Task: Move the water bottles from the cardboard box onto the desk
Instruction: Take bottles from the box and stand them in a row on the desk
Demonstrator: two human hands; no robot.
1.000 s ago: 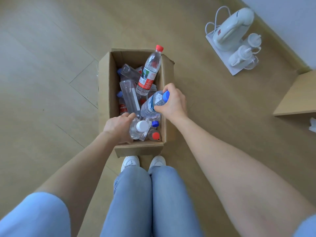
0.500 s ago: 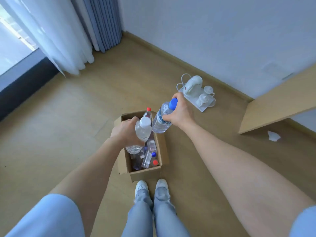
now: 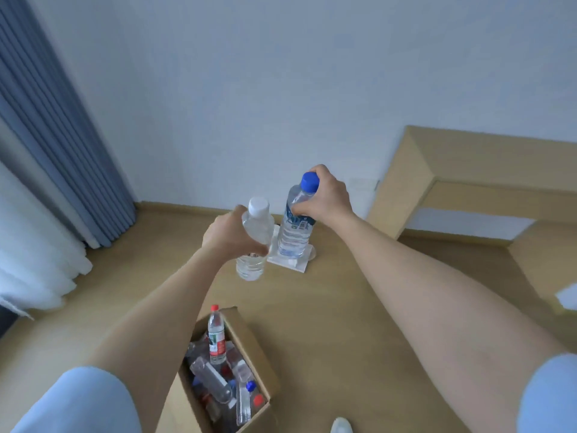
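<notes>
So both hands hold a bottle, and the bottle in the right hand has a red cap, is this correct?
No. The head view shows the right hand holds a bottle with a blue cap, not red. The left hand holds a white-capped bottle.

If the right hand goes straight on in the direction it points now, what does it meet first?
Probably the wall. The right hand, gripping the blue-cap bottle, points forward and slightly left, with nothing visible between. The white-cap bottle in the left hand seems below that line; depth is unclear.
</notes>
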